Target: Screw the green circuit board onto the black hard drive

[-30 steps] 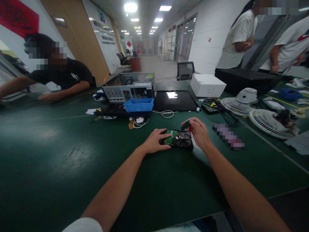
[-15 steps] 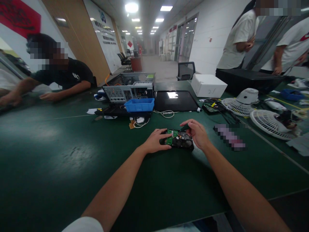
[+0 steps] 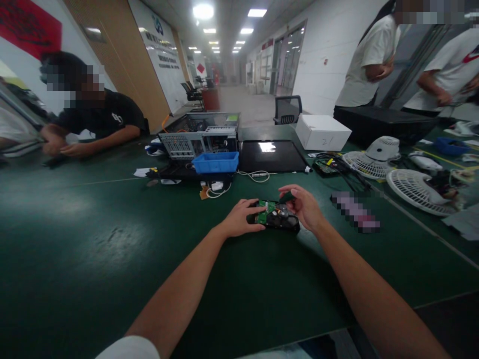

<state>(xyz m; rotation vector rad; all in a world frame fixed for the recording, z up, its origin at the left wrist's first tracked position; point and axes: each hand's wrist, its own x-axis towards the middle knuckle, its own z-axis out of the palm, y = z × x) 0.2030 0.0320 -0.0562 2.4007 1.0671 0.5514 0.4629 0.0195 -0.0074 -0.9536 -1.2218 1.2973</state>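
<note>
A small black device with a green circuit board [image 3: 280, 218] lies on the dark green table [image 3: 112, 259]. My left hand [image 3: 241, 218] grips its left end, fingers along the far edge and thumb at the near edge. Above its right end, my right hand [image 3: 304, 205] pinches a dark green tool handle [image 3: 286, 198]. The tool points left and down toward the board; whether its tip touches is too small to tell.
Beyond the device are a blue tray [image 3: 216, 163], an open computer case [image 3: 198, 137], a black panel [image 3: 273, 157] and a white box [image 3: 322, 132]. Fan parts [image 3: 411, 192] and cables lie to the right. One person sits at left; two stand at right.
The tool handle in my right hand has tilted slightly. My left hand stays on the device. The seated person's hands have come together, and the far-right person's arm has shifted.
</note>
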